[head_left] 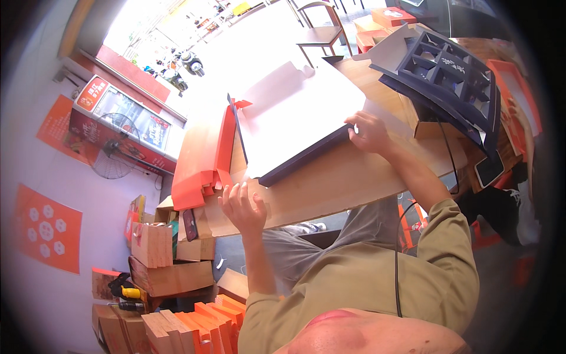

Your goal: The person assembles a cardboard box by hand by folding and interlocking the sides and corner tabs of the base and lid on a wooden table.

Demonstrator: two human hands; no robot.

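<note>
A flat-opened cardboard box (300, 118), white inside and navy outside, lies on the wooden table in front of me. Its near side flap is folded up, showing a navy strip. My right hand (369, 133) is closed on the right end of that flap, fingers curled over its edge. Off the box's near left corner, my left hand (243, 209) is raised with its fingers apart and nothing in it. Beside the box on the left lie orange folded cardboard pieces (203, 156), close to my left fingertips.
At the right sits a stack of navy compartment trays (451, 68). A phone (489, 169) lies near the right edge, and a dark phone-like object (190, 224) at the table's left corner. Cardboard boxes (171, 277) and orange bags (206, 324) crowd the lower left. A fan (115, 146) stands by a red display fridge.
</note>
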